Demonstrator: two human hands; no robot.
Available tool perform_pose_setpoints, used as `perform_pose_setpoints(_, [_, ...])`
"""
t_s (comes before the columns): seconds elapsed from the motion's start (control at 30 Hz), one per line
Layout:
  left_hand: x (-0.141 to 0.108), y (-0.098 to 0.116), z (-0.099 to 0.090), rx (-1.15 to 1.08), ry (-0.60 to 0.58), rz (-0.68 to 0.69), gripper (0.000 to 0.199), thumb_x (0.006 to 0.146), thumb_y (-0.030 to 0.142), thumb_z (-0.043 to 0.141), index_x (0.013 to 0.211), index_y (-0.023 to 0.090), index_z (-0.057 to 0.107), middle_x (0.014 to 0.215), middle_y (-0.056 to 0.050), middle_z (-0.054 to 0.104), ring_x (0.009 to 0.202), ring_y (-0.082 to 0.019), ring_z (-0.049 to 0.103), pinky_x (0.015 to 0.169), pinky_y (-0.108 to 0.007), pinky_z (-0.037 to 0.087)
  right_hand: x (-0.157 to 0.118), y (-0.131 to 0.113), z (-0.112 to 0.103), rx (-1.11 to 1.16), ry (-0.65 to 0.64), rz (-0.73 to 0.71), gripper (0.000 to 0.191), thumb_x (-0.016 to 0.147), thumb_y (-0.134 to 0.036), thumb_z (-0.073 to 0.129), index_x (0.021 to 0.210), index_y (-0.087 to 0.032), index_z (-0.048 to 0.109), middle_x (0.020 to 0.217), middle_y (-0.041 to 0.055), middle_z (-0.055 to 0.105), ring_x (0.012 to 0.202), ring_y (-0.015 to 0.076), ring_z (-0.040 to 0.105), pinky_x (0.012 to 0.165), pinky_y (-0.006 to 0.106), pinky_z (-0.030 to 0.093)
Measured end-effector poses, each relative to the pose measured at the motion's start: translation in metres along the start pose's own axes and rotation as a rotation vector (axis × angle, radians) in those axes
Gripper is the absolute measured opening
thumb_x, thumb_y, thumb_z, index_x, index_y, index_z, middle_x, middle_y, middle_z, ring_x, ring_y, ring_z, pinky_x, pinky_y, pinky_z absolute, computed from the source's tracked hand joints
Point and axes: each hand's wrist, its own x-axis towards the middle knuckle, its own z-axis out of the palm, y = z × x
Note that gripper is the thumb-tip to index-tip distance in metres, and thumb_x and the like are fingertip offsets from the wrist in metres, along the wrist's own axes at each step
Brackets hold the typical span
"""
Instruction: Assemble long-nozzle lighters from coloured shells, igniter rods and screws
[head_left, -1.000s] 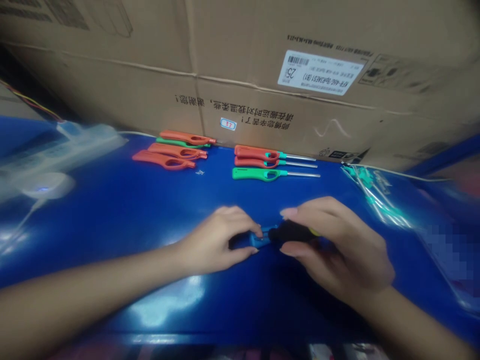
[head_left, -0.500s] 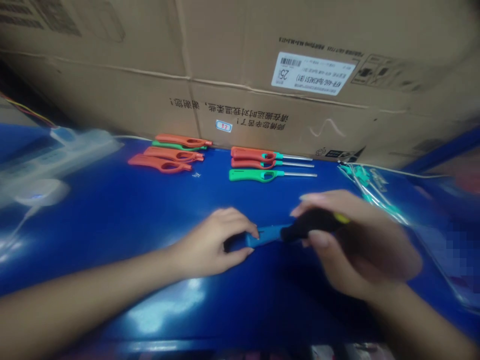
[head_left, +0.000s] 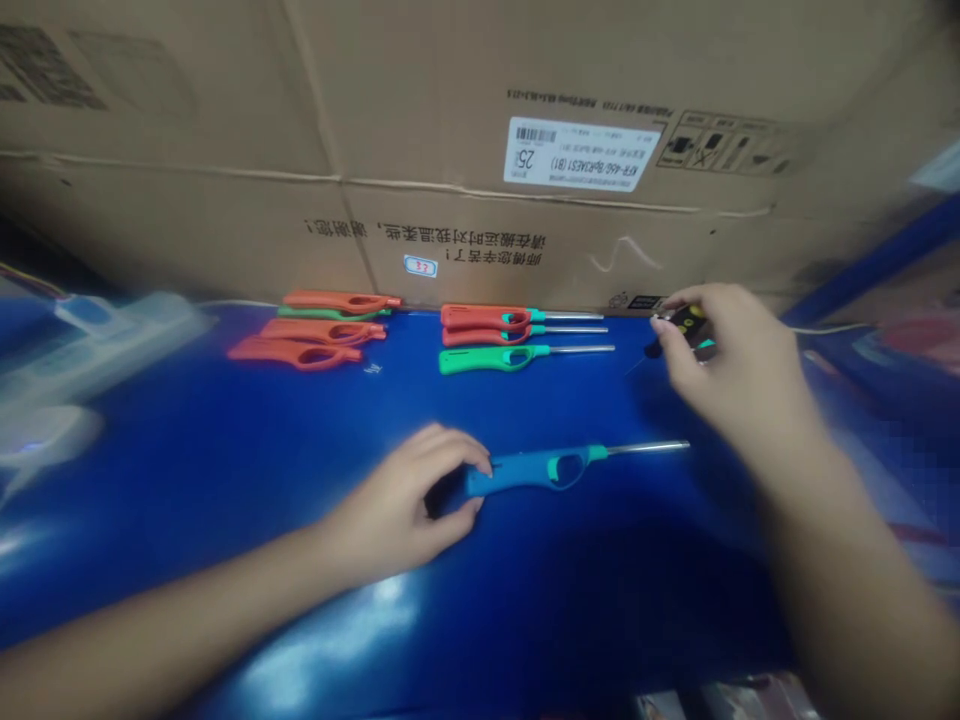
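A blue long-nosed gas lighter (head_left: 525, 471) with a green trigger and metal tube lies on the blue tabletop (head_left: 337, 450). My left hand (head_left: 412, 490) grips its butt end between thumb and fingers. Up and to the right, my right hand (head_left: 739, 360) is closed around a black and yellow screwdriver (head_left: 681, 327), its thin shaft pointing down and left, apart from the lighter. The palm hides part of the screwdriver's handle. Beyond the blue lighter, two red lighters (head_left: 484, 318) and a green lighter (head_left: 480, 359) lie with metal tubes to the right.
Several orange lighter bodies (head_left: 300, 352) without tubes, with a green one (head_left: 300, 312) among them, lie at the back left. A large cardboard box (head_left: 420, 130) stands along the back edge. At the left are a power strip (head_left: 142, 325) and a white charger (head_left: 45, 440).
My right hand has moved the screwdriver up and away from the blue lighter, uncovering its trigger and tube. My left hand keeps its hold. The view has shifted slightly.
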Motion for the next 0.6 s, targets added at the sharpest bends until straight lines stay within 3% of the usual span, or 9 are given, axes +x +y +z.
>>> perform_pose_setpoints(0.2, [-0.002,-0.003,0.000,0.037,0.032,-0.008,0.025,0.091,0.019,0.062,0.115,0.024,0.061,0.115,-0.003,0.067,0.108,-0.020,0.061,0.097,-0.037,0.049,-0.007,0.013,0.011,-0.083,-0.130,0.162,0.013,0.085,-0.021,0.057,0.096,-0.019,0.064,0.099,0.0119,0.060,0.086,0.0267,0.063,0.083,0.042,0.052])
perform_pose_setpoints(0.3, [-0.001,-0.004,0.000,0.055,0.036,-0.002,0.026,0.092,0.021,0.062,0.118,0.025,0.061,0.116,-0.003,0.067,0.108,-0.020,0.062,0.096,-0.036,0.050,-0.011,0.015,0.019,-0.174,-0.335,0.262,0.019,0.084,-0.018,0.056,0.100,-0.014,0.066,0.106,0.0171,0.057,0.090,0.0289,0.063,0.085,0.043,0.051])
perform_pose_setpoints(0.47, [-0.002,-0.007,0.000,0.075,0.052,0.019,0.028,0.093,0.023,0.062,0.120,0.028,0.062,0.117,-0.002,0.068,0.108,-0.020,0.062,0.094,-0.035,0.051,-0.010,0.008,0.023,-0.323,-0.829,0.398,0.040,0.085,-0.013,0.051,0.125,-0.013,0.057,0.123,0.0209,0.052,0.092,0.0285,0.065,0.076,0.039,0.051])
perform_pose_setpoints(0.6, [-0.003,-0.011,-0.001,0.103,0.071,0.044,0.029,0.093,0.024,0.063,0.122,0.028,0.061,0.118,-0.002,0.068,0.109,-0.020,0.062,0.095,-0.034,0.051,-0.007,0.005,0.023,-0.354,-0.885,0.385,0.046,0.084,-0.011,0.053,0.130,-0.015,0.054,0.120,0.0189,0.056,0.104,0.0315,0.062,0.079,0.039,0.049])
